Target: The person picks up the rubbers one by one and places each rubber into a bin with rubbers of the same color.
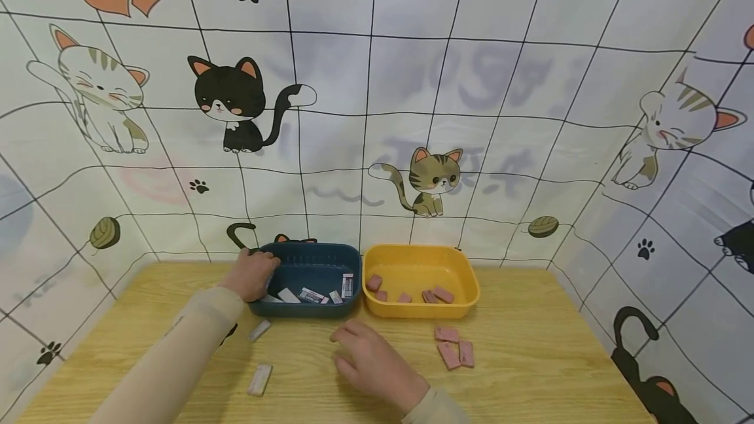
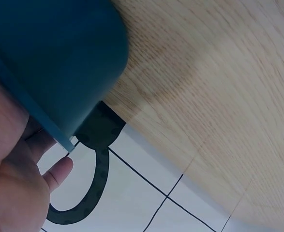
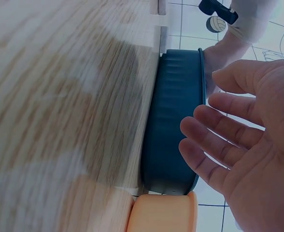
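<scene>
My left hand (image 1: pixel 253 277) lies over the left rim of a dark blue plastic bin (image 1: pixel 306 310); in the left wrist view the rim hides part of its fingers, and I cannot tell whether they hold anything. Small white blocks with dark print (image 1: pixel 311 295) lie along the bin's front and right. My right hand (image 1: pixel 377 362) hovers before the bins, fingers spread and slightly bent, its palm (image 3: pixel 265 159) bare in the right wrist view. A yellow bin (image 1: pixel 418 309) with several pink blocks (image 1: pixel 442 294) stands right beside the blue one.
Two white blocks, one nearer me (image 1: pixel 260 379) and one by the blue bin (image 1: pixel 259 330), lie on the wooden table (image 1: pixel 530 345). Three pink blocks (image 1: pixel 449 354) lie in front of the yellow bin. A cat-print sheet (image 1: pixel 336 84) walls the back and sides.
</scene>
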Available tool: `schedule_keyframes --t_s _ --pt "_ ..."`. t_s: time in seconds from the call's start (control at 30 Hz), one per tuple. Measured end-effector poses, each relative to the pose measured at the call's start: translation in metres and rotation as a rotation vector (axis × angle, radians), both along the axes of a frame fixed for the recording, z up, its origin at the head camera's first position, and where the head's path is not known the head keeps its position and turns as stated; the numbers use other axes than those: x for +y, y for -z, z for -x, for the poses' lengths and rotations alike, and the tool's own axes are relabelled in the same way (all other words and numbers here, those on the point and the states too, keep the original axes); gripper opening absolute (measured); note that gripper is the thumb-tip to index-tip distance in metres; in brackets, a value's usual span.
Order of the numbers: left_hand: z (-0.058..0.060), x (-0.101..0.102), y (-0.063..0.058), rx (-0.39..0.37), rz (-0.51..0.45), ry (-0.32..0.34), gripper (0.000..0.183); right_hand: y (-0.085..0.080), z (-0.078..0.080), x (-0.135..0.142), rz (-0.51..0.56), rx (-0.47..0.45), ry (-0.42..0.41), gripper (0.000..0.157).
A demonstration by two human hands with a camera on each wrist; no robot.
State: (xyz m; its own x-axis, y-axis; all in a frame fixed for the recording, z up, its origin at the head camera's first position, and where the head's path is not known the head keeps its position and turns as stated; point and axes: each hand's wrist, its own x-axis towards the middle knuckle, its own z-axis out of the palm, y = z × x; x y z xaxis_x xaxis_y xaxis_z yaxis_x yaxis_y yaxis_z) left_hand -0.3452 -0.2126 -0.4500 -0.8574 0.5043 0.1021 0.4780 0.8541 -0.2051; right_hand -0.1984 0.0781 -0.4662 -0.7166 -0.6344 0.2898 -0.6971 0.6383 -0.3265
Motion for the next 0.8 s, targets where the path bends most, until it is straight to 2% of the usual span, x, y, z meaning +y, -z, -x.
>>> schedule_keyframes --t_s 0.23,0.43,0.8 --pt "0.001 0.001 0.001 -0.014 0.027 -0.015 0.033 0.000 -0.001 -0.001 -0.006 -0.013 0.007 0.025" --pt "0.000 0.002 -0.003 -0.043 -0.006 -0.041 0.028 0.003 0.000 0.000 0.000 -0.004 0.006 0.025" --pt "-0.016 0.003 -0.014 -0.072 -0.124 -0.044 0.042 0.003 0.002 0.000 0.006 -0.015 0.018 0.025"
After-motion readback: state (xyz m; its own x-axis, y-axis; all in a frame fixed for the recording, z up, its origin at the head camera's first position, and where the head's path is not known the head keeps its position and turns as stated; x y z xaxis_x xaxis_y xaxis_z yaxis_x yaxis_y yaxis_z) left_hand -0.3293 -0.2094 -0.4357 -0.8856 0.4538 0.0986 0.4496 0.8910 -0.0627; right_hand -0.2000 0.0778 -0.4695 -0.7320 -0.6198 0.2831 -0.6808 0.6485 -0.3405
